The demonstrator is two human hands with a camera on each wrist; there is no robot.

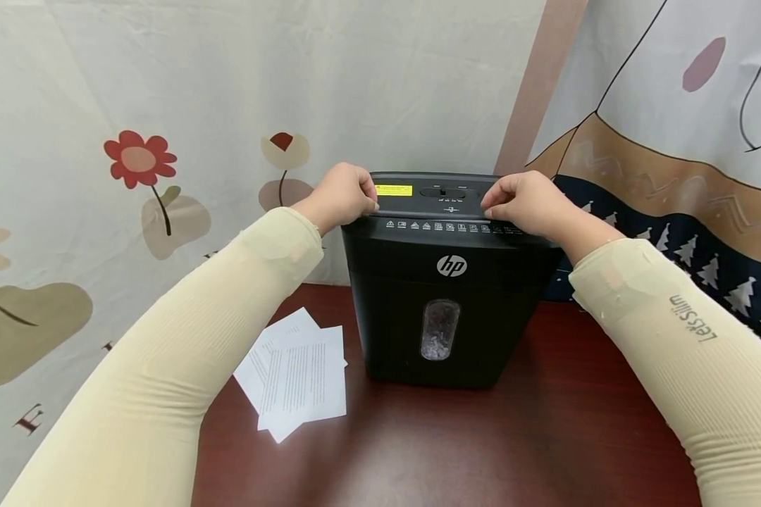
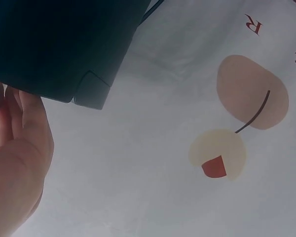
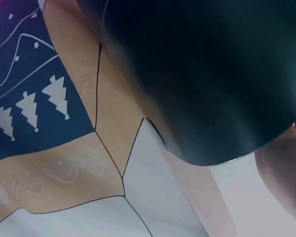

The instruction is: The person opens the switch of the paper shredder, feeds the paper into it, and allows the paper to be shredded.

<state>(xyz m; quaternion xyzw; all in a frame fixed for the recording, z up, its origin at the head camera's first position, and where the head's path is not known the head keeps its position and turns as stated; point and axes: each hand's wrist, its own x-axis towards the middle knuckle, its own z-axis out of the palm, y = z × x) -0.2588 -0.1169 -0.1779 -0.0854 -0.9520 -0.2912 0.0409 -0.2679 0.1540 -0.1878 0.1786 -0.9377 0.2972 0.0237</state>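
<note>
A black paper shredder (image 1: 440,282) with an hp logo stands upright on a reddish-brown table. Its front window (image 1: 440,331) shows shredded bits inside. My left hand (image 1: 344,193) has its bent fingers and thumb at the left end of the feed slot in the top. At the slot's right end, my right hand (image 1: 525,203) brings thumb and bent fingers close together. A thin pale line runs along the slot between them; I cannot tell whether either hand pinches a sheet there. The wrist views show the shredder's dark body hiding the fingertips of the left hand (image 2: 22,148) and most of the right hand (image 3: 283,170).
Several printed paper sheets (image 1: 301,377) lie overlapping on the table (image 1: 437,451), left of the shredder. A patterned curtain (image 1: 228,84) hangs close behind. The shredder's top carries a yellow label (image 1: 394,190) and a slide switch (image 1: 442,192).
</note>
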